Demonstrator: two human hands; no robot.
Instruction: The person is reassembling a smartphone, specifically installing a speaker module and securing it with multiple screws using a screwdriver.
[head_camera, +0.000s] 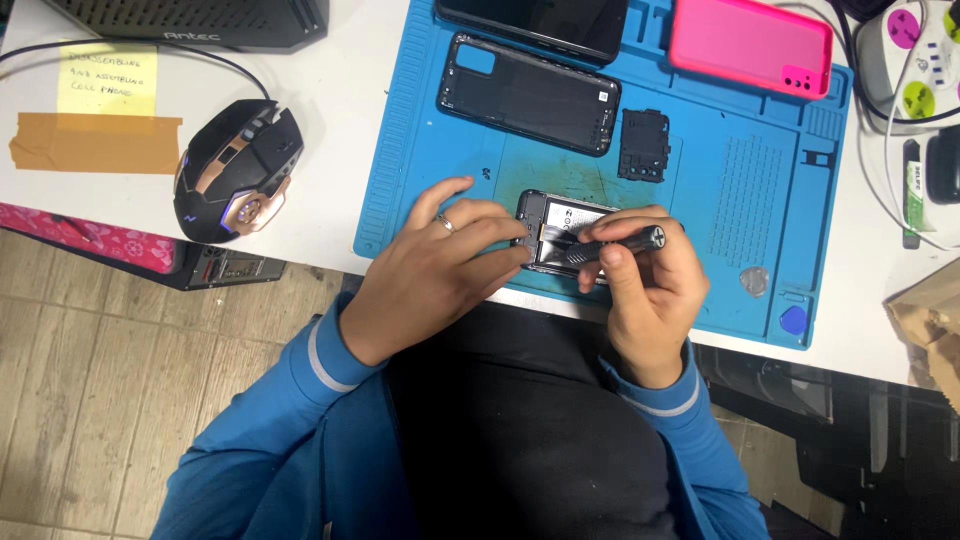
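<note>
While both hands meet over the blue ribbed silicone mat (420, 150):
Left hand (440, 265): fingers pressed on the opened phone (560, 215).
Right hand (650, 280): pinching a dark knurled screwdriver (615, 245).
Nearby: matte black back cover (528, 95).

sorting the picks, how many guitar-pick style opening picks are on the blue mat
2: a translucent grey pick near the blue mat's right front corner, and a blue pick just beyond it at the corner. The hands may hide more.

The opened phone (562, 232) lies on the mat (420, 150), back cover (528, 95) behind it, mouse (238, 170) left.
</note>
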